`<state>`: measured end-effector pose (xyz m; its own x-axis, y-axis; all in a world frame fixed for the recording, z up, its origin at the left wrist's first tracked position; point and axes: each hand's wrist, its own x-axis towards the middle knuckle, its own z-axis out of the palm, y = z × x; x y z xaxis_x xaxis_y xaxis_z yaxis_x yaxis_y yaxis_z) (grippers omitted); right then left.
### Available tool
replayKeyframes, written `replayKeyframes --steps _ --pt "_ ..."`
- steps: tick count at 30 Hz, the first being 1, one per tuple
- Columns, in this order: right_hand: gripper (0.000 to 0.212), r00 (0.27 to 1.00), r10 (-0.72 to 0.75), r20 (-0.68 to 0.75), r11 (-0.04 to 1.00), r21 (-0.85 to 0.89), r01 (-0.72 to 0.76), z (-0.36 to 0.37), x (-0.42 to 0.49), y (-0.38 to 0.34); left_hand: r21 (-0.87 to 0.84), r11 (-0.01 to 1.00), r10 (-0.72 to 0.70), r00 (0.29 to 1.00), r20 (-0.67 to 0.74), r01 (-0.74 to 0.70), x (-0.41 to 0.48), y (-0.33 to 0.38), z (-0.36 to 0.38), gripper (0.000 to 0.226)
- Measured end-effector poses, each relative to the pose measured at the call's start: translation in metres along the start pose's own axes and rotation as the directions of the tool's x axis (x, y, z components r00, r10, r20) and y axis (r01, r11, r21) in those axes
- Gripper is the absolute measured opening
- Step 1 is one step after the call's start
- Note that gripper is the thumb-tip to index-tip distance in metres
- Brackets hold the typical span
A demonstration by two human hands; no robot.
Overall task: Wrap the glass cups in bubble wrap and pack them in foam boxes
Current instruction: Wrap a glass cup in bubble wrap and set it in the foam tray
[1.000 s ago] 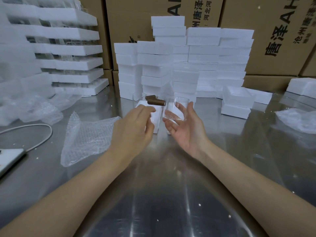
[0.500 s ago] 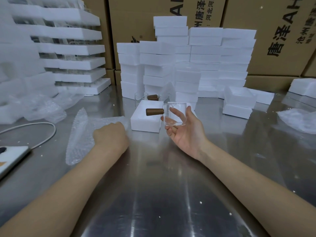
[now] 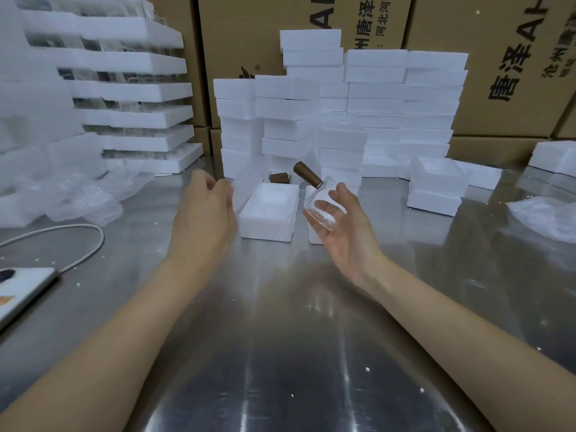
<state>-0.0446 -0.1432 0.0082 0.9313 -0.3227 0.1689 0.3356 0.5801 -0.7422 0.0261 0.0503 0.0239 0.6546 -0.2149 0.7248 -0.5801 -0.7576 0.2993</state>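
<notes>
My right hand (image 3: pixel 346 226) grips a clear glass cup (image 3: pixel 322 204) with a brown wooden handle (image 3: pixel 307 174); the cup is tilted, handle up and to the left. My left hand (image 3: pixel 202 216) is raised beside it, fingers curled, pinching a sheet of bubble wrap (image 3: pixel 246 182) that shows only as a faint blurred haze past its fingertips. Between the hands an open white foam box (image 3: pixel 268 213) rests on the steel table (image 3: pixel 280 338). A second foam piece (image 3: pixel 313 236) lies under the cup. More cups with brown handles (image 3: pixel 279 177) stand behind the box.
Stacks of white foam boxes (image 3: pixel 358 113) line the back against cardboard cartons (image 3: pixel 498 57). Foam trays of glassware (image 3: pixel 131 92) are stacked at the left. Loose bubble wrap lies at left (image 3: pixel 71 198) and right (image 3: pixel 545 216). A cable (image 3: pixel 78 229) and a flat device (image 3: pixel 21 291) sit at the left edge.
My left hand went to the bubble wrap sheet on the table and lifted it toward the cup. My right hand tilted the cup, swinging the handle upward.
</notes>
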Motion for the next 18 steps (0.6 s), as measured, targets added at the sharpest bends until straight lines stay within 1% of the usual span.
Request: replayKeyframes --steps 1,2,4,5,7,8,9,11,12,13,15,16,18 --pt "0.029 0.999 -0.031 -0.012 0.998 -0.058 0.030 0.000 0.001 -0.002 -0.100 0.995 0.003 1.000 -0.017 -0.004 0.000 0.002 0.001 0.024" --pt "0.028 0.998 -0.062 -0.027 0.988 -0.145 0.058 0.000 0.002 -0.003 -0.213 0.976 -0.031 0.999 0.005 0.032 -0.001 0.006 0.001 0.027" --pt "0.032 0.990 -0.121 -0.068 0.928 -0.362 0.089 0.002 0.002 -0.007 -0.404 0.892 -0.150 0.977 0.153 0.200 -0.003 0.012 0.004 0.028" --pt "0.037 0.986 -0.147 -0.080 0.895 -0.435 0.098 0.004 0.001 -0.008 -0.455 0.845 -0.195 0.954 0.227 0.281 -0.003 0.014 0.007 0.025" --pt "0.052 0.983 -0.172 -0.068 0.865 -0.488 0.118 0.004 0.000 -0.009 -0.497 0.776 -0.251 0.914 0.319 0.387 -0.004 0.016 0.011 0.022" --pt "0.054 0.983 -0.176 -0.050 0.861 -0.492 0.129 0.003 0.000 -0.009 -0.519 0.729 -0.287 0.888 0.359 0.445 -0.003 0.016 0.012 0.022" --pt "0.048 0.982 -0.184 -0.026 0.856 -0.495 0.147 0.002 0.000 -0.009 -0.536 0.668 -0.335 0.852 0.401 0.515 -0.002 0.016 0.012 0.022" --pt "0.026 0.979 -0.202 0.014 0.844 -0.505 0.181 0.004 -0.001 -0.009 -0.565 0.533 -0.420 0.776 0.470 0.630 -0.001 0.015 0.011 0.022" --pt "0.020 0.980 -0.197 0.027 0.848 -0.498 0.184 0.005 -0.001 -0.009 -0.574 0.481 -0.437 0.748 0.499 0.663 -0.001 0.014 0.011 0.018" --pt "0.020 0.983 -0.179 0.031 0.857 -0.486 0.171 0.007 -0.001 -0.009 -0.574 0.452 -0.437 0.730 0.525 0.683 -0.001 0.012 0.010 0.017" --pt "0.027 0.992 -0.121 0.020 0.866 -0.486 0.116 0.007 -0.001 -0.006 -0.580 0.415 -0.422 0.713 0.560 0.701 -0.002 0.008 0.010 0.022" --pt "0.029 0.994 -0.107 0.014 0.851 -0.515 0.099 0.006 -0.002 -0.005 -0.588 0.403 -0.416 0.713 0.564 0.701 -0.002 0.007 0.010 0.022" --pt "0.033 0.993 -0.115 0.009 0.778 -0.621 0.095 0.005 -0.004 -0.003 -0.619 0.409 -0.399 0.741 0.540 0.671 -0.003 0.008 0.011 0.019"
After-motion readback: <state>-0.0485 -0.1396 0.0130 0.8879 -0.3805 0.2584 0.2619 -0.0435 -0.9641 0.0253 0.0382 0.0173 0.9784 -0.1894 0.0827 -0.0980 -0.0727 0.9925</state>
